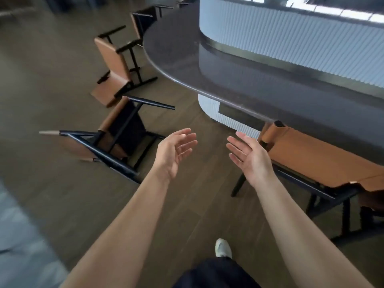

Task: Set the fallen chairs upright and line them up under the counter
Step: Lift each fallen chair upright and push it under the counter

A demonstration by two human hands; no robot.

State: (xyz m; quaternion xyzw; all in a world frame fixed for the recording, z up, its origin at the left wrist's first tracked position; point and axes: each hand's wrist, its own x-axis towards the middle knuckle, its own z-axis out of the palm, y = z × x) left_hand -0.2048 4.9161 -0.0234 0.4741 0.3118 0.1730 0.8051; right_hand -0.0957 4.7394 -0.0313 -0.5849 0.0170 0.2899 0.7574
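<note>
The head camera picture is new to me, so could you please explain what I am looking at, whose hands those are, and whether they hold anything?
There is no machine here. A person wears one wide-angle camera on the head, looking forward and down, so the two bare arms reaching into the picture are their own. The left hand and the right hand are both open, palms facing each other, and hold nothing. Below you see one white shoe on the wooden floor. To the left, two tan-and-black chairs lie tipped over: the nearer fallen chair and the farther fallen chair. To the right, an upright chair stands at the dark curved counter, its back at the counter's edge. More chairs stand further along, too blurred to describe.
</note>
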